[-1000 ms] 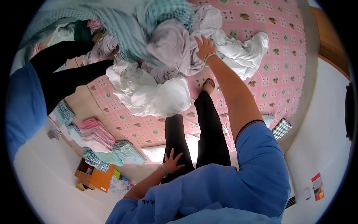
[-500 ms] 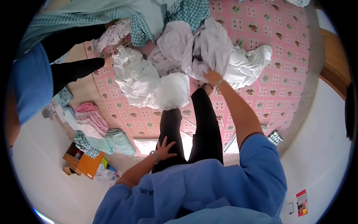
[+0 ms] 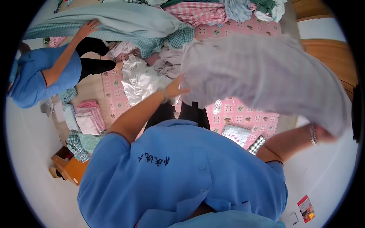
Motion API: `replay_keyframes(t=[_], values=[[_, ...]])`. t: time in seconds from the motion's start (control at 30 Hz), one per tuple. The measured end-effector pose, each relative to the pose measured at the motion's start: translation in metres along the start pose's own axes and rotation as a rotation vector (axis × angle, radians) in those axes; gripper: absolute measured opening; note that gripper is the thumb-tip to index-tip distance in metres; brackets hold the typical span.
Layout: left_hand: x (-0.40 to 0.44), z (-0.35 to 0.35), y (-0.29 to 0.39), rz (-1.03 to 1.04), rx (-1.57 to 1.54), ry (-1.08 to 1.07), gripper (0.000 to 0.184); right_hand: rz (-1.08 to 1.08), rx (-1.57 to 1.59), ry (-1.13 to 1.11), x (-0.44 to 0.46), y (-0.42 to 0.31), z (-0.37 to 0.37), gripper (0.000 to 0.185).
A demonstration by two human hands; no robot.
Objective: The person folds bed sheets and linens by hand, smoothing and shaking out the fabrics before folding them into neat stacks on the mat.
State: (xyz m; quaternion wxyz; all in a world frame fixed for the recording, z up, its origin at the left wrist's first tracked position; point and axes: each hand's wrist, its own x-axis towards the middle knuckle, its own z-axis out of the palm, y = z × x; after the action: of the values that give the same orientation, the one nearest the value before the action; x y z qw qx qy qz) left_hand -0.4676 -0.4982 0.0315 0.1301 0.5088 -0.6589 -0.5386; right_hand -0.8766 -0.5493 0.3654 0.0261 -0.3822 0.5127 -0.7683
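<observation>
A large pale lilac-grey cloth (image 3: 258,72), perhaps a bed sheet, is spread in the air in front of me, blurred by motion. My left hand (image 3: 176,89) grips its left edge near my knees. Far out to the right, my right hand (image 3: 326,135) is closed on the opposite end; its fingers are smeared and partly covered by the fabric. Beyond my left hand lies a crumpled white cloth (image 3: 140,78). More rumpled lilac-grey fabric (image 3: 169,60) is heaped behind it.
At the left a co-worker in a blue shirt (image 3: 57,62) handles a long green cloth (image 3: 125,19). A pink patterned mat (image 3: 112,89) covers the floor. Folded linens (image 3: 89,119) are stacked at left. A folded white piece (image 3: 235,133) lies near my right arm. Several cloths (image 3: 197,13) are piled at the back.
The lilac-grey cloth has been lifted from the floor and stretched out to the right. My left hand has left my thigh and taken its edge. My right hand has swung outward.
</observation>
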Motion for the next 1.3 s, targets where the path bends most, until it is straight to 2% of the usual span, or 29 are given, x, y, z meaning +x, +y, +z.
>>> replay_keyframes(t=[0.07, 0.17, 0.23, 0.27, 0.33, 0.4, 0.47, 0.53, 0.57, 0.63, 0.67, 0.7, 0.73, 0.77, 0.8, 0.83, 0.87, 0.9, 0.93, 0.97, 1.0, 1.03, 1.07, 1.1, 1.13, 1.17, 1.2, 1.27, 1.3], values=[[0.038, -0.003, 0.073, 0.172, -0.018, 0.167, 0.1, -0.198, 0.017, 0.08, 0.03, -0.06, -0.044, 0.042], [0.068, 0.027, 0.149, 0.28, -0.222, 0.259, 0.11, -0.383, -0.077, 0.208, 0.041, -0.124, -0.11, 0.042], [0.067, 0.068, 0.165, 0.011, -0.15, 0.325, 0.116, -0.444, -0.152, 0.28, 0.036, -0.158, -0.151, 0.042], [0.053, 0.08, 0.167, -0.153, -0.207, 0.173, 0.105, -0.461, -0.18, 0.307, 0.03, -0.172, -0.169, 0.042], [0.034, 0.131, 0.127, -0.411, -0.617, -0.335, 0.075, -0.465, -0.227, 0.339, 0.012, -0.19, -0.196, 0.042], [0.015, 0.176, 0.087, -0.495, -0.966, -0.719, 0.056, -0.425, -0.285, 0.34, -0.014, -0.195, -0.21, 0.042], [-0.038, 0.16, 0.103, -0.246, -1.091, -0.897, 0.024, -0.333, -0.36, 0.289, -0.044, -0.19, -0.208, 0.043], [-0.071, 0.106, 0.125, -0.35, -1.081, -0.569, 0.021, -0.193, -0.455, 0.17, -0.085, -0.178, -0.203, 0.043], [-0.07, 0.077, 0.104, -0.28, -1.06, -0.467, 0.023, -0.095, -0.541, 0.05, -0.111, -0.165, -0.201, 0.043], [-0.111, 0.022, 0.075, -0.169, -1.1, -0.353, 0.025, 0.158, -0.699, -0.355, -0.185, -0.13, -0.19, 0.044], [-0.134, 0.011, 0.072, -0.173, -0.956, -0.304, 0.034, 0.316, -0.682, -0.572, -0.223, -0.113, -0.179, 0.044], [-0.159, 0.004, 0.072, -0.173, -0.958, -0.307, 0.034, 0.559, -0.399, -0.731, -0.266, -0.101, -0.167, 0.031], [-0.188, 0.001, 0.072, -0.266, -1.016, -0.355, 0.041, 0.838, -0.16, -0.842, -0.308, -0.089, -0.155, 0.02], [-0.212, 0.002, 0.071, -0.36, -1.073, -0.4, 0.047, 0.975, 0.047, -1.034, -0.346, -0.107, -0.124, 0.017], [-0.234, 0.011, 0.062, -0.427, -1.102, -0.451, 0.056, 0.981, 0.052, -1.038, -0.376, -0.125, -0.107, 0.017], [-0.257, 0.024, 0.054, -0.498, -1.127, -0.504, 0.065, 0.794, 0.076, -1.401, -0.405, -0.145, -0.1, 0.014], [-0.283, 0.041, 0.066, -0.373, -1.18, -0.553, 0.064, 0.572, 0.104, -1.743, -0.432, -0.163, -0.096, 0.02], [-0.291, 0.061, 0.037, -0.444, -1.197, -0.495, 0.057, 0.273, 0.232, -1.839, -0.454, -0.178, -0.095, 0.024], [-0.297, 0.076, 0.016, -0.254, -0.914, -0.415, 0.051, 0.233, 0.265, -1.934, -0.465, -0.195, -0.094, 0.026], [-0.303, 0.088, 0.002, -0.068, -0.629, -0.333, 0.044, 0.235, 0.271, -1.931, -0.463, -0.203, -0.097, 0.026], [-0.31, 0.091, -0.013, -0.072, -0.628, -0.331, 0.044, 0.231, 0.213, -2.04, -0.46, -0.206, -0.098, 0.027], [-0.318, 0.09, -0.028, -0.216, -0.62, -0.247, 0.04, 0.226, 0.153, -2.149, -0.457, -0.206, -0.101, 0.029], [-0.327, 0.091, -0.024, -0.36, -0.61, -0.162, 0.036, 0.215, 0.188, -2.106, -0.454, -0.197, -0.11, 0.028], [-0.34, 0.093, -0.02, -0.366, -0.61, -0.158, 0.036, 0.366, 0.287, -2.017, -0.45, -0.188, -0.119, 0.028], [-0.36, 0.085, 0.013, -0.377, -0.787, -0.091, 0.034, 0.511, 0.383, -1.918, -0.445, -0.177, -0.129, 0.028], [-0.378, 0.081, 0.041, -0.384, -0.961, -0.024, 0.033, 0.609, 0.277, -1.823, -0.443, -0.158, -0.143, 0.028], [-0.393, 0.082, 0.057, -0.389, -0.951, -0.028, 0.033, 0.706, 0.173, -1.717, -0.444, -0.135, -0.161, 0.028], [-0.418, 0.091, 0.083, -0.186, -0.958, 0.06, 0.032, 0.8, -0.029, -1.627, -0.446, -0.078, -0.208, 0.047], [-0.428, 0.097, 0.09, -0.201, -0.945, 0.031, 0.032, 0.822, -0.031, -1.596, -0.447, -0.07, -0.228, 0.047]])
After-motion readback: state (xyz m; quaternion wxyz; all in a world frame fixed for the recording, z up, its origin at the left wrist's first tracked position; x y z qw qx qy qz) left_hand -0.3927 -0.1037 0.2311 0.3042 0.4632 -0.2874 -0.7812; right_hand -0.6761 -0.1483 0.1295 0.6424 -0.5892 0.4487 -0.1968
